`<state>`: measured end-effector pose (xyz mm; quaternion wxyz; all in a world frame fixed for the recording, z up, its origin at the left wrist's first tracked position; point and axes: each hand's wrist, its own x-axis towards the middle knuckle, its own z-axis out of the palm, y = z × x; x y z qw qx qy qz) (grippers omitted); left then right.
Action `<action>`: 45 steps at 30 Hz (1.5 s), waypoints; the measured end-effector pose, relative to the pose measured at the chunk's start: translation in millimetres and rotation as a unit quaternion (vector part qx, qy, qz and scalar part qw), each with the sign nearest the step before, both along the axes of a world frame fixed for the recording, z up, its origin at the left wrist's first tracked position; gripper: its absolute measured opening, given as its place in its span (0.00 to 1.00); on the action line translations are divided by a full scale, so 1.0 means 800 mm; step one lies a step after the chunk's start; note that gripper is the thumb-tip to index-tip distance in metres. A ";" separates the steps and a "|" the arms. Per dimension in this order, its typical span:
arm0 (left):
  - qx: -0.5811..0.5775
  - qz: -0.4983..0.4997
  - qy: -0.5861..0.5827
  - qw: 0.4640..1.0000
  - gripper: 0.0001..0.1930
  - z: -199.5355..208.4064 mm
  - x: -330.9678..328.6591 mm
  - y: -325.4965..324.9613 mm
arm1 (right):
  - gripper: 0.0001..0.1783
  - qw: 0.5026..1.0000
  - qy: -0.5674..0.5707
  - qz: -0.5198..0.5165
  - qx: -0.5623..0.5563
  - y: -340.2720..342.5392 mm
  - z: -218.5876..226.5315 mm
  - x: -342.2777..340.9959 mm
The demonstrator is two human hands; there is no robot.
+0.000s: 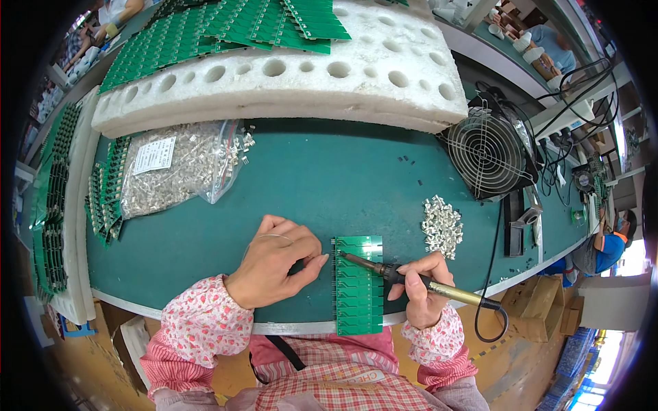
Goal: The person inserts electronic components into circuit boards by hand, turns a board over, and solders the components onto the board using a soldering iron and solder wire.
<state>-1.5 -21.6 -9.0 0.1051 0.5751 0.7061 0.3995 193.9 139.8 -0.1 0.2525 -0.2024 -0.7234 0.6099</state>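
Observation:
My right hand (426, 288) grips a soldering iron (445, 289) like a pen. Its tip points left and meets the upper left part of a green circuit board panel (358, 294), near the pins along that edge. This panel lies on the green mat, its near end reaching over the table's front edge. Just left of it rests my left hand (275, 264), fingers curled and thumb pressed forward. Something dark shows between thumb and fingers, too hidden to name, and a thin wire arcs over the back of the hand.
Small white connectors (441, 227) lie piled right of the panel. Behind them stands a black fan (486, 152) with a wire guard. A bag of connectors (179, 168) lies at left. Green boards (226, 27) rest on a white foam block (274, 96). The iron's cable (495, 260) loops at right.

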 end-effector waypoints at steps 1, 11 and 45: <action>-0.002 0.001 0.001 1.000 0.08 0.000 0.000 0.000 | 0.08 1.000 -0.001 0.001 0.000 0.000 0.000 0.000; -0.011 -0.006 -0.017 1.000 0.06 -0.001 -0.002 0.000 | 0.08 1.000 -0.016 0.001 0.001 0.000 -0.001 0.002; -0.010 0.000 0.031 0.999 0.06 0.000 0.001 0.003 | 0.07 1.000 -0.002 0.000 0.015 -0.002 0.001 -0.003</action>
